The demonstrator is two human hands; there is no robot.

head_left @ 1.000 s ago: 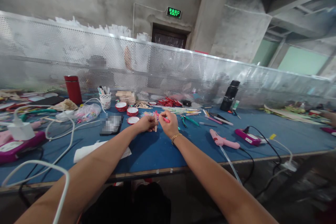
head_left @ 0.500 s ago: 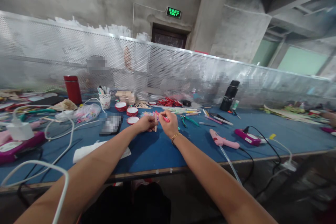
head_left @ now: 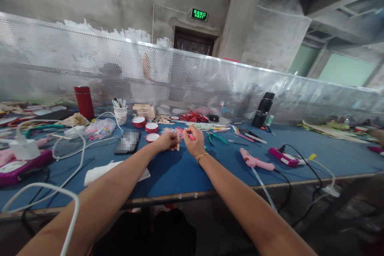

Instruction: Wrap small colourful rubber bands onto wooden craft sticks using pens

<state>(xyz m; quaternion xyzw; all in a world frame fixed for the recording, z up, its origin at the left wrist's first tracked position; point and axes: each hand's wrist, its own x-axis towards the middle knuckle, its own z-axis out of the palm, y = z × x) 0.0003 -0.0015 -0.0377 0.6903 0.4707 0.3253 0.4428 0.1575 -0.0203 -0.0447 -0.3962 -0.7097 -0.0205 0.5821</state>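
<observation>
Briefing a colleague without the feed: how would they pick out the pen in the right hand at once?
Start at the blue table and look near the middle of the view for the right hand, with a gold-coloured bracelet at its wrist. That hand holds the pen, whose bright pinkish-red colour sets it apart from the pale stick in the left hand.

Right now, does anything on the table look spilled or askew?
No obvious spill, but the glue gun lies with its clear stick jutting past the front edge of the table, where it might get bumped.
</observation>
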